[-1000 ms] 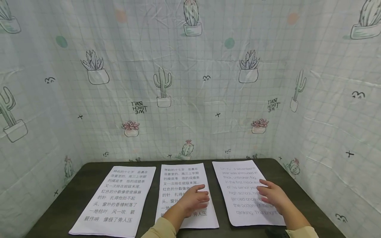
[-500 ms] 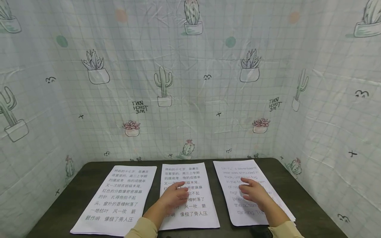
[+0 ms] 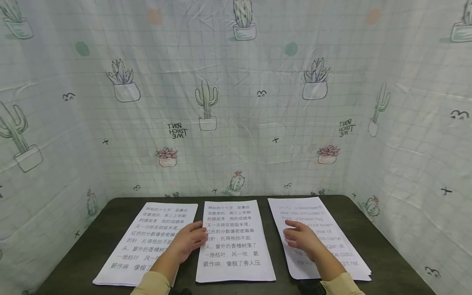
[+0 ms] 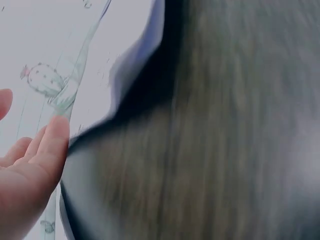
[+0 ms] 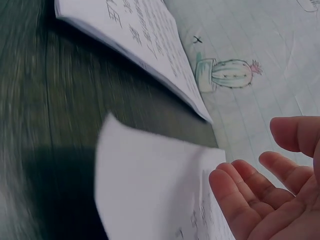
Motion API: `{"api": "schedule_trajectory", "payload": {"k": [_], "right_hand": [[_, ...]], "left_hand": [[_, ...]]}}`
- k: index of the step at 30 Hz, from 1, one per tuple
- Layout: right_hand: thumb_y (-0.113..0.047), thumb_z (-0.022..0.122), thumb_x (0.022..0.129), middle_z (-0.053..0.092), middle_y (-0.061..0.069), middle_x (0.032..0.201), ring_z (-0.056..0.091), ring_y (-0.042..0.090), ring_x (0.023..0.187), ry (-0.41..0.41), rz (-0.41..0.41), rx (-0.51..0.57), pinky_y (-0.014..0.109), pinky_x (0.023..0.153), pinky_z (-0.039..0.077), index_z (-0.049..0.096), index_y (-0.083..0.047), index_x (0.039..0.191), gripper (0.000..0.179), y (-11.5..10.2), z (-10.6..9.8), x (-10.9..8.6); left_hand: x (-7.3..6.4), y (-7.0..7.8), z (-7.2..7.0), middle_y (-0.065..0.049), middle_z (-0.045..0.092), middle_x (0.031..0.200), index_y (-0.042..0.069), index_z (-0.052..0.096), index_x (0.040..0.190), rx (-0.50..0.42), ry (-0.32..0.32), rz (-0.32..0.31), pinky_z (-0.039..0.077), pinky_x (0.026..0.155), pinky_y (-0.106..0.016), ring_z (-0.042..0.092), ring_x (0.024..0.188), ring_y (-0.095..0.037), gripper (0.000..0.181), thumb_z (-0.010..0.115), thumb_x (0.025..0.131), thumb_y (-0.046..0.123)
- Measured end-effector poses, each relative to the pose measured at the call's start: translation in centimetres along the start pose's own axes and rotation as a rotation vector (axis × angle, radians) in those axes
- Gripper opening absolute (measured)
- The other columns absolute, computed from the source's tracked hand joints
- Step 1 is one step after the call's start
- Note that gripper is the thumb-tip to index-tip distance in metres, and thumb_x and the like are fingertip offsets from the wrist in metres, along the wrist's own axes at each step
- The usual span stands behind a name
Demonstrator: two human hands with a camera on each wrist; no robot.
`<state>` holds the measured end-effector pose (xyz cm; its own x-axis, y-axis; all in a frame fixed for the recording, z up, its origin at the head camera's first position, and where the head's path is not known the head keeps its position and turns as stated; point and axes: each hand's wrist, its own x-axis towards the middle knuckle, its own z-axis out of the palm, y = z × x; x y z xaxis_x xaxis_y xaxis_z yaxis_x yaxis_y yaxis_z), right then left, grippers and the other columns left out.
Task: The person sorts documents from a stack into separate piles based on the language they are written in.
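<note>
Three stacks of printed paper lie in a row on a dark table. The left stack [image 3: 147,229] and the middle stack [image 3: 236,241] carry Chinese text; the right stack [image 3: 328,233] has English text. My left hand [image 3: 186,241] is over the gap between the left and middle stacks, fingers relaxed and holding nothing. Over the left part of the English stack hovers my right hand [image 3: 302,241], its fingers loosely bent and spread. In the right wrist view its palm side shows, with nothing in it, near the edge of the paper [image 5: 145,175].
The dark wood table [image 3: 85,233] has rounded far corners. A curtain [image 3: 236,155] printed with cacti stands around its back and sides. A dark object [image 3: 311,287] shows at the right wrist.
Both hands have moved left: the left one from the middle stack to the gap beside it, the right one from the English stack's right part to its left. The stacks stay in place.
</note>
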<state>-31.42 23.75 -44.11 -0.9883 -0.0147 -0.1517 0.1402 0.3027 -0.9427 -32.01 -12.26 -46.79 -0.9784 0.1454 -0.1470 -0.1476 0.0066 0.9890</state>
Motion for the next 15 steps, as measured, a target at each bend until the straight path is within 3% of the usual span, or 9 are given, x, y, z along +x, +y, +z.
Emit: {"api": "schedule_trajectory", "payload": {"k": [6, 15], "right_hand": [[-0.009, 0.054, 0.096, 0.052, 0.037, 0.132, 0.061, 0.042, 0.115, -0.019, -0.012, 0.021, 0.047, 0.091, 0.056, 0.040, 0.012, 0.140, 0.051, -0.2, 1.3, -0.2], [-0.008, 0.057, 0.094, 0.055, 0.033, 0.129, 0.062, 0.038, 0.113, -0.047, -0.004, 0.026, 0.048, 0.091, 0.056, 0.043, 0.011, 0.140, 0.052, 0.0, 2.8, -0.5]], "left_hand": [[-0.4, -0.3, -1.1, -0.035, 0.041, 0.145, -0.008, 0.031, 0.147, -0.009, 0.064, -0.004, 0.053, 0.099, -0.041, 0.054, 0.127, -0.041, 0.064, 0.060, 0.091, 0.002], [-0.9, -0.5, -1.2, -0.035, 0.043, 0.143, -0.010, 0.033, 0.145, 0.018, 0.078, -0.047, 0.053, 0.098, -0.042, 0.055, 0.126, -0.039, 0.064, 0.061, 0.090, 0.002]]}}
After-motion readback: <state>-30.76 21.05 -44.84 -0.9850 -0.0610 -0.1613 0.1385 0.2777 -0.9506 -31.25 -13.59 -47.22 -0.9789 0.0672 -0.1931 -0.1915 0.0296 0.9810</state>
